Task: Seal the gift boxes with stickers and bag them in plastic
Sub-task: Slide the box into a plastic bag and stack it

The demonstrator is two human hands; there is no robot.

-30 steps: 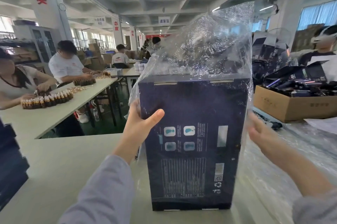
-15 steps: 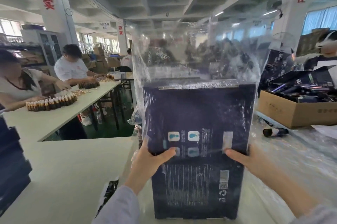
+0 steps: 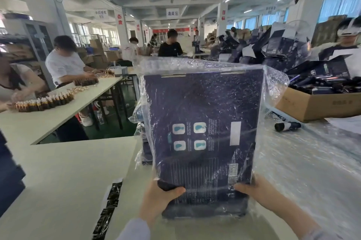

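A dark blue gift box (image 3: 203,114) stands upright in front of me, wrapped in a clear plastic bag (image 3: 273,85) that hangs loose around its top and right side. My left hand (image 3: 158,200) grips the box's lower left corner through the plastic, thumb across the front. My right hand (image 3: 254,193) holds the lower right corner the same way. Four light-blue icons and a white label show on the box's face.
A strip of black stickers (image 3: 109,204) lies on the white table (image 3: 64,171) to my left. Clear plastic bags (image 3: 304,161) cover the right side. A cardboard carton (image 3: 312,103) of dark items and a loose bottle (image 3: 287,126) sit at right. Bagged boxes (image 3: 141,146) stack behind. People work at the left table.
Both hands slid down from the box's middle to its bottom corners. The plastic bag, earlier standing tall above the box, now sits pulled down over its top.
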